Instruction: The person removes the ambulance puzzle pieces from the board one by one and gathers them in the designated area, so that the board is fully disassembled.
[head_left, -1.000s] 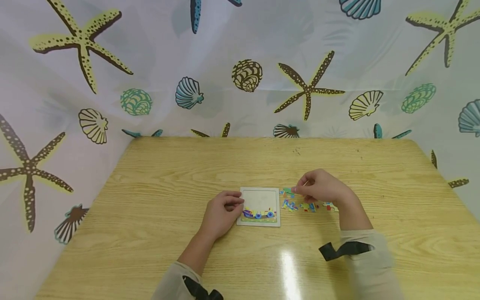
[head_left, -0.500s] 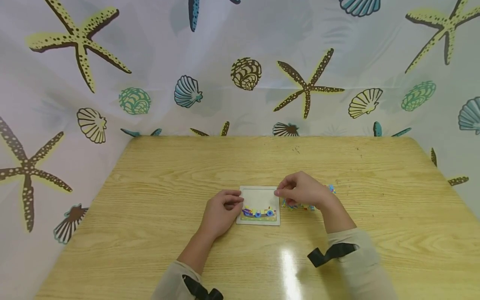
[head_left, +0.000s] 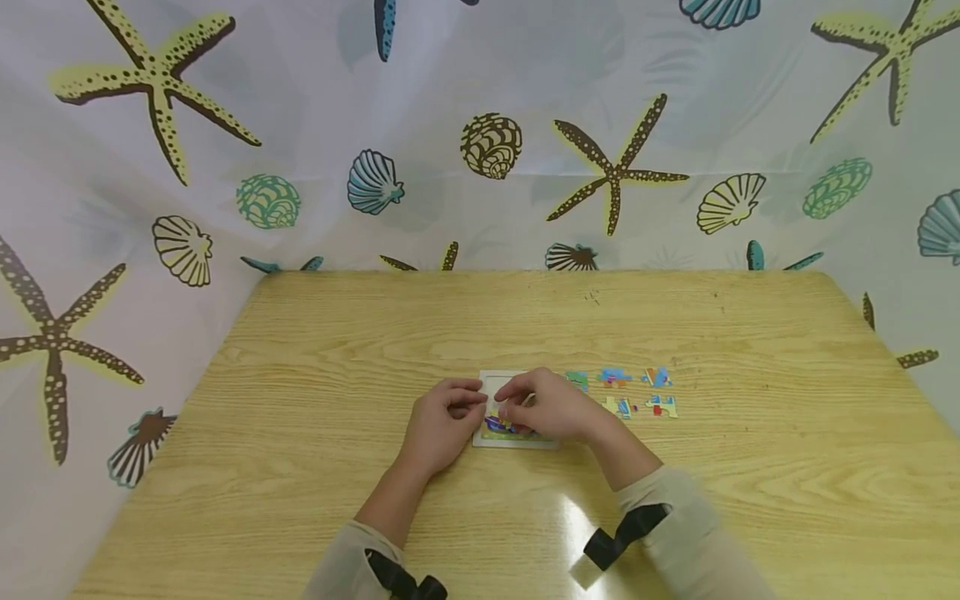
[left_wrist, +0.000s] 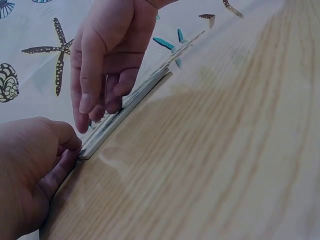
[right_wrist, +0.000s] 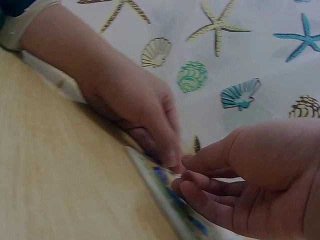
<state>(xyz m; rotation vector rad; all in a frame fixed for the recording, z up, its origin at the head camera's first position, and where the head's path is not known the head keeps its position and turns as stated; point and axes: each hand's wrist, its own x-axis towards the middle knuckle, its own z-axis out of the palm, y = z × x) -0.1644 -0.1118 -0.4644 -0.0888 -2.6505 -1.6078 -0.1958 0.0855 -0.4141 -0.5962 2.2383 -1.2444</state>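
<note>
A white-framed jigsaw puzzle board (head_left: 487, 444) lies flat on the table in the head view. A colourful picture fills its lower part, mostly covered by the right hand. My left hand (head_left: 442, 427) grips the board's left edge between thumb and fingers; the left wrist view shows these fingertips (left_wrist: 74, 142) at the board's corner. Over the board, my right hand (head_left: 551, 406) has its thumb and index finger close together, with a bit of a yellowish puzzle piece at their tips. Most of that piece is hidden. In the right wrist view, both hands' fingertips come near each other above the board.
Several loose jigsaw pieces lie right of the board, among them a green piece (head_left: 577, 381), a blue piece (head_left: 615, 377) and a yellow piece with red (head_left: 662, 407). The wooden table (head_left: 300, 400) ends at a shell-patterned cloth (head_left: 435, 225) behind.
My right hand has moved left from above the loose pieces to over the board, uncovering several pieces. My left hand has stayed at the board's left edge.
</note>
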